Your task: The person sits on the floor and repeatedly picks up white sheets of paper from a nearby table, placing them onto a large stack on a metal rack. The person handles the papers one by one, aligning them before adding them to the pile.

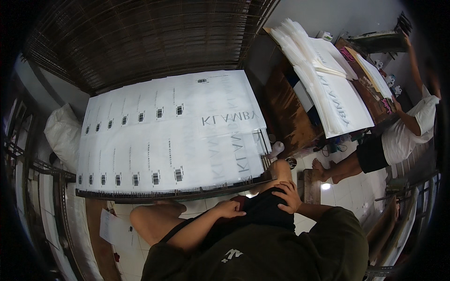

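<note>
My left hand (230,209) rests on my lap against the dark shorts, its fingers curled in and nothing visible in them. On my right thigh, close to the knee, lies my right hand (287,195) with its fingers spread. Both hands are apart from the translucent white printed sheets (187,140), which lie in overlapping rows on a rack (187,193) in front of me. Dark lettering and small barcodes mark these sheets.
Behind the sheets rises a raised stack of dark wire racks (154,42). Right of it, a wooden table (286,112) bears thick piles of white sheets (328,84). A co-worker (408,122) handles a frame there. A white sack (63,136) stands left; a loose sheet (117,229) lies below.
</note>
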A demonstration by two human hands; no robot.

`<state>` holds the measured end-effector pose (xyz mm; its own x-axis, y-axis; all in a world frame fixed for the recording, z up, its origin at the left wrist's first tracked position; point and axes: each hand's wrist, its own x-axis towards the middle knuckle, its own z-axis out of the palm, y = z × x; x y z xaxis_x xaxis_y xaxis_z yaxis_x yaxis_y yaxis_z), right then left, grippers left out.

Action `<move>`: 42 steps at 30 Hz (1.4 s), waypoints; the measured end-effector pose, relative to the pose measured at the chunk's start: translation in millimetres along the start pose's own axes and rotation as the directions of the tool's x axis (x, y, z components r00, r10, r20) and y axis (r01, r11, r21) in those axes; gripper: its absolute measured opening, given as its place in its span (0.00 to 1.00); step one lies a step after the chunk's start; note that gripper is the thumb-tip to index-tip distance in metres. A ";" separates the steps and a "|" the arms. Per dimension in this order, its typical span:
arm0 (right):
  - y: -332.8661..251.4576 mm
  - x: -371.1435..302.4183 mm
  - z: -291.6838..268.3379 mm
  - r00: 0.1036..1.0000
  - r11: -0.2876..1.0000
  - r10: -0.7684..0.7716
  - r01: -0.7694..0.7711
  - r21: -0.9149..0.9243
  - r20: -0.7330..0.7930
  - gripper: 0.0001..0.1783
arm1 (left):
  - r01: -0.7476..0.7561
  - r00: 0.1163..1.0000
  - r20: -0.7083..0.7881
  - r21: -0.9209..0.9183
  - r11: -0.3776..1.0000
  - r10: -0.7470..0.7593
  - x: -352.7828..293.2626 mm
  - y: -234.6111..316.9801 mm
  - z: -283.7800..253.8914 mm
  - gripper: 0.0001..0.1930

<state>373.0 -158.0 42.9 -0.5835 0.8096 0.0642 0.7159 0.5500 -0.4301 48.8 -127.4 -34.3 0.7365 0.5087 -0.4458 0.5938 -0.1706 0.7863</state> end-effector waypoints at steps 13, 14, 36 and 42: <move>-1.9 3.7 -0.9 0.999 1.000 -0.015 0.016 0.013 -0.031 0.30 | 0.020 1.000 0.019 0.016 1.000 -0.021 0.5 2.0 -2.1 0.30; -2.4 4.1 -1.0 0.999 1.000 -0.016 0.017 0.008 -0.033 0.30 | 0.011 1.000 0.015 0.014 1.000 -0.011 0.4 0.7 -1.4 0.30; -0.6 2.5 1.7 0.999 1.000 -0.005 0.004 -0.010 -0.037 0.30 | 0.063 0.998 0.023 0.035 0.997 -0.064 -3.4 7.4 -6.3 0.29; -3.4 0.9 -2.0 0.999 1.000 0.000 0.000 0.011 -0.038 0.30 | 0.060 0.998 0.012 0.003 0.998 -0.060 0.9 3.1 -0.3 0.29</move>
<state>370.8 -158.7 46.3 -0.5682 0.8170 0.0983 0.7117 0.5479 -0.4396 51.2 -127.2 -32.1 0.7033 0.5080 -0.4972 0.6378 -0.1421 0.7569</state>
